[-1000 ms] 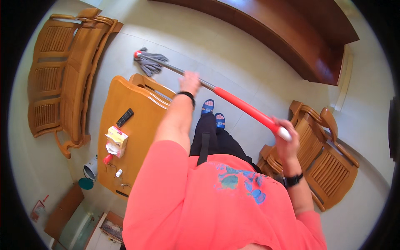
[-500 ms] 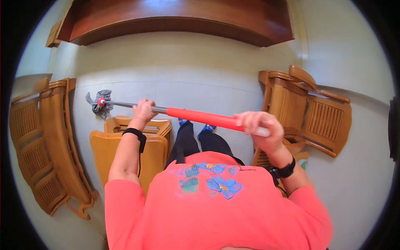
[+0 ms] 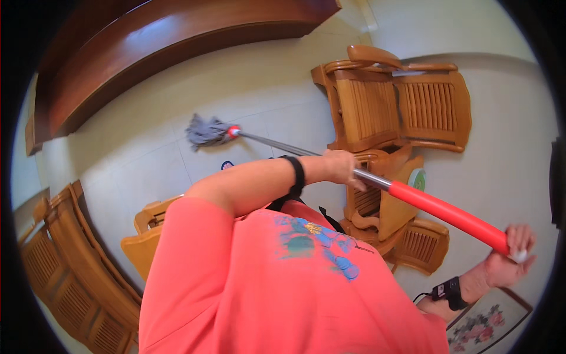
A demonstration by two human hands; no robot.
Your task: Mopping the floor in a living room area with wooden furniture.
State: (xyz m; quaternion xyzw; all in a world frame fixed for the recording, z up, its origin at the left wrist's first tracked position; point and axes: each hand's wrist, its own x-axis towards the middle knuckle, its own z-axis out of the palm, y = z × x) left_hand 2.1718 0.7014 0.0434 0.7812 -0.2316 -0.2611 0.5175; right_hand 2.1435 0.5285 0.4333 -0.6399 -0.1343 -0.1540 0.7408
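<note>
- The left hand [image 3: 342, 168] grasps the steel pole of the mop [image 3: 374, 179], with the fingers bent around it.
- The right hand [image 3: 514, 256] has its fingers curled over the far end of the red sleeve [image 3: 448, 214], where the white cap [image 3: 519, 256] shows next to the palm.
- The grey mop head [image 3: 206, 133] lies on the floor [image 3: 135, 141], ahead of the left hand and to its left. The red socket [image 3: 234, 131] joins it to the pole.
- The hands are well apart, I suppose because the lower one can guide the pole while the upper one gives leverage from the end. The pole is strongly slanted, which probably lets the strands lie flat.
- The wooden chair [image 3: 365, 112] stands ahead of the left hand, and the pole crosses in front of its lower part in this view. I cannot tell if they touch.
- The widest floor is to the left of the left hand, around the strands. The base edge of the dark cabinet [image 3: 177, 47] bounds it ahead, and the bench [image 3: 82, 253] limits it farther left.
- The table [image 3: 138, 251] is left of the left hand, nearer to the body, so its corner narrows the room there.
- Below the right hand, a framed flower picture [image 3: 483, 324] is near the wrist in view; its true distance is not clear.
</note>
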